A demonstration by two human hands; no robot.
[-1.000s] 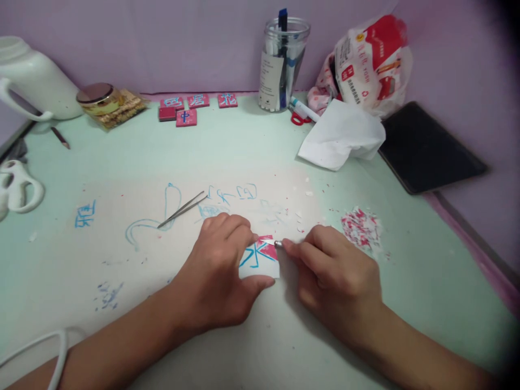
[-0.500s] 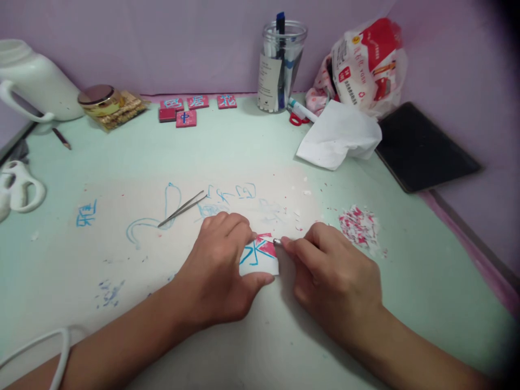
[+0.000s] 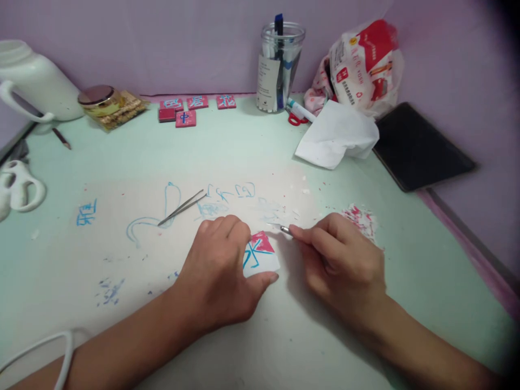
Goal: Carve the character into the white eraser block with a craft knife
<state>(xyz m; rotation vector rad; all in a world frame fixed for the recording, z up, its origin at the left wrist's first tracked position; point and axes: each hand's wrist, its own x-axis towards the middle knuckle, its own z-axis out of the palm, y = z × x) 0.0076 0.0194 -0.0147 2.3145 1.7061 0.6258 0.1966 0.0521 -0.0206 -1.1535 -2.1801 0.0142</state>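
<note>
Held on the table between the thumb and fingers of my left hand [image 3: 223, 271] is a small square tile [image 3: 262, 261]. Its face is white with blue strokes, and red shows in its upper right part; the left side is hidden under my fingers. My right hand [image 3: 343, 260] pinches a craft knife [image 3: 285, 230] with a thin blade and silver collar. The blade is just off the tile, above and to the right of its top corner. Behind my left hand lie metal tweezers [image 3: 181, 208].
Red and white shavings [image 3: 359, 219] lie beyond my right hand. Several red tiles [image 3: 186, 118] sit at the back, near a jar of pens [image 3: 268, 81]. White paper [image 3: 335, 135] and a black tablet [image 3: 422, 146] are at right, white scissors [image 3: 20, 187] at left.
My right hand has drawn the craft knife up and right, off the tile. My left hand stays on the tile, which has turned slightly.
</note>
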